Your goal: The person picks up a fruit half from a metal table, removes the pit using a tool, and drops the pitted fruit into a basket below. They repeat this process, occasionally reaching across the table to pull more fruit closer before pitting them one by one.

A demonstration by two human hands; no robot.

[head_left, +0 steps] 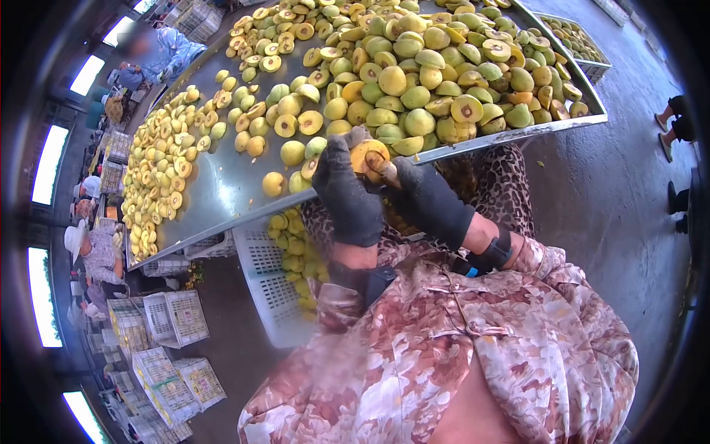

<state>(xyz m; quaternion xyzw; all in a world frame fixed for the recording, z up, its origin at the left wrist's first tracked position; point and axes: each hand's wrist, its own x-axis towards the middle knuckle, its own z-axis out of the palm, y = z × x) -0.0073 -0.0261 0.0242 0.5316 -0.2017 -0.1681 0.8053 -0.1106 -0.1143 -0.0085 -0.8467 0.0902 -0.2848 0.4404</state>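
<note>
My left hand (346, 194), in a dark glove, is closed round a halved yellow fruit (367, 157) at the near edge of the metal table (229, 192). The fruit's cut face shows a brown centre. My right hand (425, 198), gloved too, grips a small tool with a light brown handle (390, 175) against that fruit; the tool's tip is hard to make out. Just beyond both hands lies a large heap of halved green and yellow fruit (414, 96).
A white crate (277, 296) with green-yellow fruit stands below the table's near edge. More crates (175, 318) are stacked at lower left. Several people sit at the left, one in a white hat (76, 237). Another fruit crate (573, 41) is beyond the table's right end.
</note>
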